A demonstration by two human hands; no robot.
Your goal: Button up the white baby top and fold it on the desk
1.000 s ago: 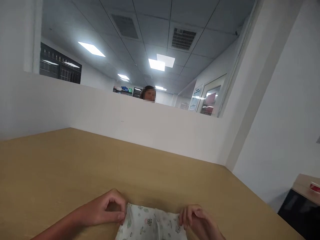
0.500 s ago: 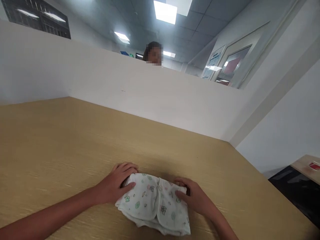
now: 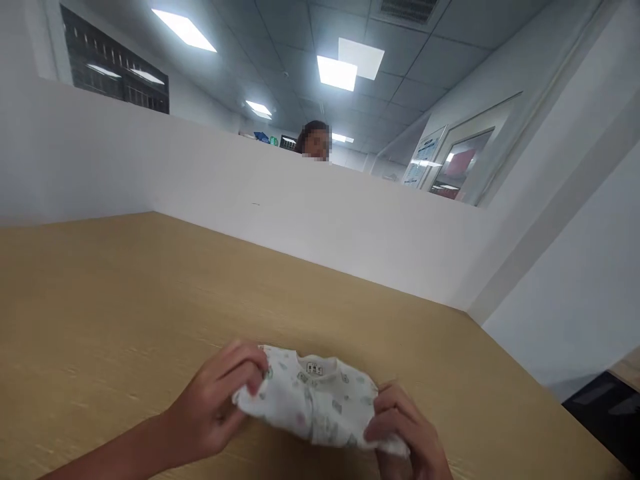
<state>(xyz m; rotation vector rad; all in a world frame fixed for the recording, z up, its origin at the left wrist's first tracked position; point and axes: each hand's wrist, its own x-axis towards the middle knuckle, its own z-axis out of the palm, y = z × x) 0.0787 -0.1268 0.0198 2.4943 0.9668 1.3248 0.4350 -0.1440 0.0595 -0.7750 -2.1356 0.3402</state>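
A folded white baby shirt [image 3: 325,407] with small printed figures spans the gap between my two hands. Its rounded neckline, with a printed label inside, faces away from me. My left hand [image 3: 225,390] is closed on the left side of the shirt, the fingers curled over the fabric. On the opposite side, my right hand [image 3: 407,427] grips the right edge, with some cloth bunched by the fingers. The near edge of the shirt appears slightly raised and is blurred by motion. The underside of the shirt cannot be seen.
The shirt is over a wooden tabletop [image 3: 165,287]. A white partition [image 3: 300,213] borders its far side, with a person's head [image 3: 315,141] showing above it. At the lower right, beyond the table edge, is a dark glossy surface [image 3: 607,413].
Both hands have gone from resting at the shirt's sides to gripping them. The shirt's neckline and label now show at the far edge, and the view has tilted up slightly.
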